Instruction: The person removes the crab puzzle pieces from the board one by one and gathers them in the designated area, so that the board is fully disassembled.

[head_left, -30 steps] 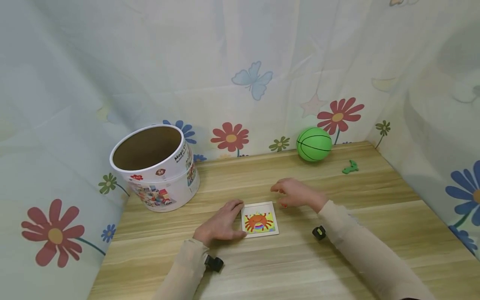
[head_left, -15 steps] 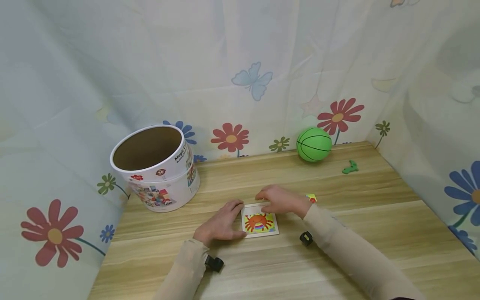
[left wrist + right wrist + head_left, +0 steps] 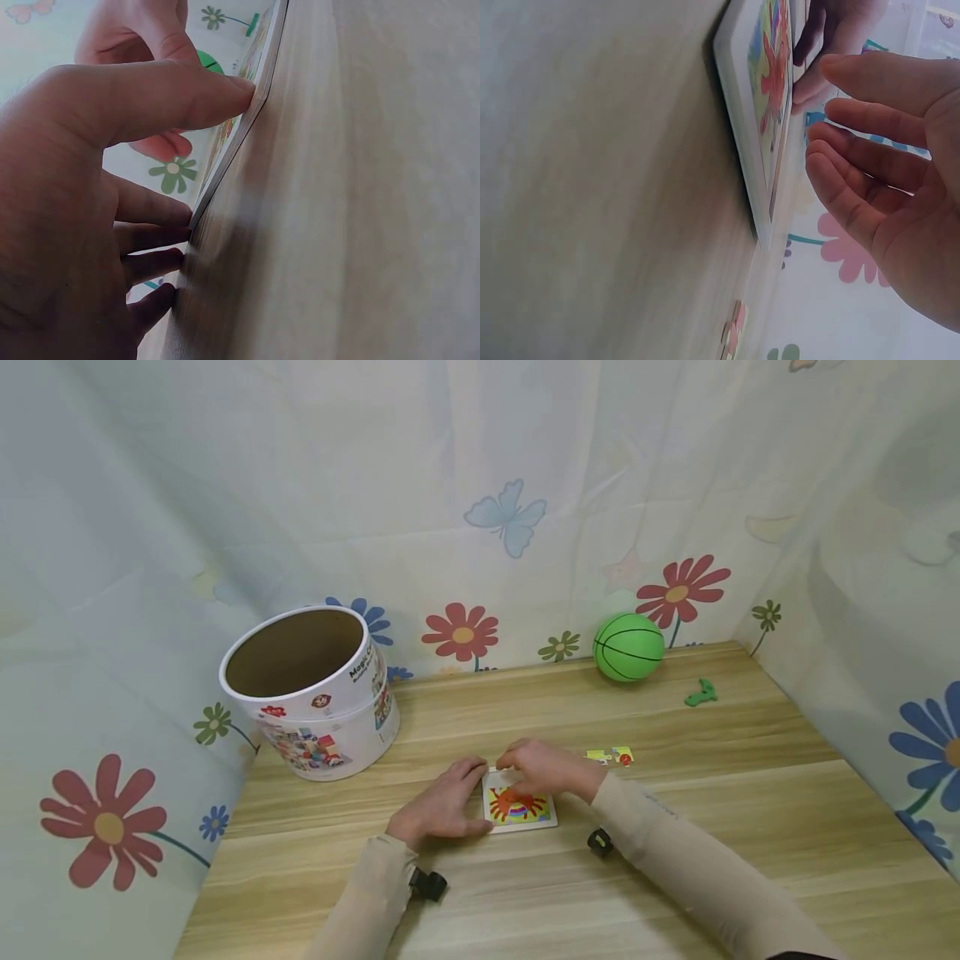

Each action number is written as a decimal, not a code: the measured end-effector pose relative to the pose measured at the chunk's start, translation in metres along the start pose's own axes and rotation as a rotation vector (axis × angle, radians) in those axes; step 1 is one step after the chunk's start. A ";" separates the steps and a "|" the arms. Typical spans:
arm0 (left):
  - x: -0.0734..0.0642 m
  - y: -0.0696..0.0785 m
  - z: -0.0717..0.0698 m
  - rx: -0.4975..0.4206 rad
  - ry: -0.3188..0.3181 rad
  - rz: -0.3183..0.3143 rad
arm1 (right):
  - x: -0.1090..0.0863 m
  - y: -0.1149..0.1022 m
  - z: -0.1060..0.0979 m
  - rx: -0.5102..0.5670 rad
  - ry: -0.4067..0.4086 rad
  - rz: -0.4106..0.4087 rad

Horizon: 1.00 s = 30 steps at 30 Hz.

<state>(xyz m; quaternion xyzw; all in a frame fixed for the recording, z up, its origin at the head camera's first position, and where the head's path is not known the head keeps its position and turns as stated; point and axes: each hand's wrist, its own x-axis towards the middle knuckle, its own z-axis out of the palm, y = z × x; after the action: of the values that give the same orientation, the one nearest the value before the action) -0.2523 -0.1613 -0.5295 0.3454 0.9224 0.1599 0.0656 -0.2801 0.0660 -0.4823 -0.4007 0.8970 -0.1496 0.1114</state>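
A square puzzle board (image 3: 522,810) with a red crab picture and a pale border lies on the table. My left hand (image 3: 444,802) holds its left side, thumb at the near corner and fingertips at the far corner; in the left wrist view the thumb (image 3: 202,97) presses the board's edge. Over the top part of the board hovers my right hand (image 3: 551,768), its thumb above the crab. Its loosely bent fingers (image 3: 855,180) show nothing between them in the right wrist view. The board's upper strip is partly hidden by this hand. Puzzle pieces (image 3: 622,754) lie beyond the right wrist.
A large white bucket (image 3: 322,718) with toy pictures stands at the back left. At the back right sit a green ball (image 3: 628,647) and a small green toy piece (image 3: 701,693). A flower-printed curtain (image 3: 420,527) surrounds the table.
My right hand has moved left from beside the board to above its top part, uncovering the loose puzzle pieces. My left hand and the board have stayed in place.
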 end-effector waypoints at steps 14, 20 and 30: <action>-0.001 -0.001 -0.001 -0.002 0.030 0.031 | 0.009 -0.013 0.008 -0.071 0.029 -0.113; -0.001 -0.001 -0.001 -0.003 0.026 0.033 | 0.013 -0.013 0.015 -0.129 0.030 -0.185; 0.000 -0.001 -0.001 -0.011 0.025 0.032 | 0.014 -0.014 0.021 -0.136 0.018 -0.178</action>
<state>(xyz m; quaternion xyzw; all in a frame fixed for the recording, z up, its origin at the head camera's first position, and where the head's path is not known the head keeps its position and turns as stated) -0.2532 -0.1625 -0.5288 0.3576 0.9166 0.1704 0.0537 -0.2727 0.0429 -0.4974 -0.4842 0.8669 -0.1012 0.0620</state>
